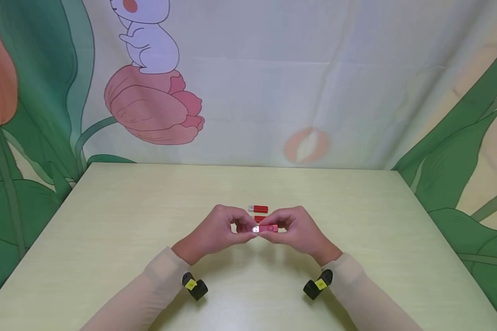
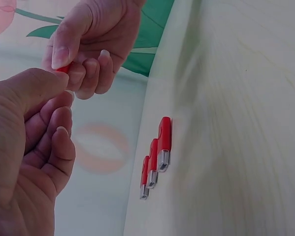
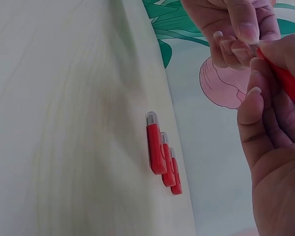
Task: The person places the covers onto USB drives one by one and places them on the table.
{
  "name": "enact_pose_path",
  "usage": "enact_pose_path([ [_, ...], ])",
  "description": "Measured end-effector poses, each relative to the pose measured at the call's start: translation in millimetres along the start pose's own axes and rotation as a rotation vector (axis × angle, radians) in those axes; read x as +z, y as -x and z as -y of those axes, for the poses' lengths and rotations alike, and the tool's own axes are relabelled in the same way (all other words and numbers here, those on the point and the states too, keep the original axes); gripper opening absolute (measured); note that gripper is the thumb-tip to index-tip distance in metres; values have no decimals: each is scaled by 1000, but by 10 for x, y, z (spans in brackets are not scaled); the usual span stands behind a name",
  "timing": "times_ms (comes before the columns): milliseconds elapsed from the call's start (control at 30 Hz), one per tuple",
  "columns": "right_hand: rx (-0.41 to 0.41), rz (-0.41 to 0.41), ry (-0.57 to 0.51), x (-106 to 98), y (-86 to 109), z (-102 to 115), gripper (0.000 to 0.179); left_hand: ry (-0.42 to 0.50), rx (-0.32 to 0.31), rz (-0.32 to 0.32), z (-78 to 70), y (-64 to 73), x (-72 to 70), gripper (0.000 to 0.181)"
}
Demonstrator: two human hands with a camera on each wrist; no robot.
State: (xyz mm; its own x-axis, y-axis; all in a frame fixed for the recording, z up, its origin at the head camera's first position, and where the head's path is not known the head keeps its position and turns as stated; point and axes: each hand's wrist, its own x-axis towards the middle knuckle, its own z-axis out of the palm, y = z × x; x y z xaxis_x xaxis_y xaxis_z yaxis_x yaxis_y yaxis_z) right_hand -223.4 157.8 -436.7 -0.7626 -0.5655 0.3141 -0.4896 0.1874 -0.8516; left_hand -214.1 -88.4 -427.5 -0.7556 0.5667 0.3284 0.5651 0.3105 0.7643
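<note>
A red USB stick (image 1: 269, 228) with a silver end is held raised over the table between both hands. My right hand (image 1: 300, 232) pinches its red body between thumb and fingers, the body (image 3: 287, 81) showing along that hand in the right wrist view. My left hand (image 1: 225, 230) has its thumb and fingertips pinched at the silver end, mostly covered by those fingers in the wrist views. Below, three more red USB sticks lie in a row, the nearest one (image 2: 164, 142) largest in the left wrist view. From the head, the farthest stick (image 1: 260, 209) shows whole, while the hands cover part of the row.
The pale wooden table (image 1: 157, 193) reaches back to a hanging cloth (image 1: 252, 92) printed with flowers and a white animal. Black wrist cameras with yellow labels sit at both cuffs, the left camera (image 1: 195, 286) and the right camera (image 1: 318, 284), close above the tabletop.
</note>
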Motion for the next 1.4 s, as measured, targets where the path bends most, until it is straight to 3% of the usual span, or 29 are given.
enact_pose_path([
  [200, 24, -10, 43, -16, -71, -28, 15, -50, 21, -10, 30, -59, -35, 11],
  [367, 65, -32, 62, -135, -187, -73, 18, -84, -18, -23, 81, -200, -103, 12],
  [667, 187, -51, 155, -444, -391, -256, 23, -119, -193, -35, 294, -520, -174, 16],
  [967, 301, -66, 333, -488, -683, -448, 21, -189, -341, -55, 608, -829, -152, 18],
  [1167, 398, -64, 369, -476, -799, -626, 24, -240, -360, -17, 878, -927, -89, 17],
  [1400, 491, -34, 339, -474, -844, -764, 22, -288, -374, 8, 972, -946, -34, 17],
])
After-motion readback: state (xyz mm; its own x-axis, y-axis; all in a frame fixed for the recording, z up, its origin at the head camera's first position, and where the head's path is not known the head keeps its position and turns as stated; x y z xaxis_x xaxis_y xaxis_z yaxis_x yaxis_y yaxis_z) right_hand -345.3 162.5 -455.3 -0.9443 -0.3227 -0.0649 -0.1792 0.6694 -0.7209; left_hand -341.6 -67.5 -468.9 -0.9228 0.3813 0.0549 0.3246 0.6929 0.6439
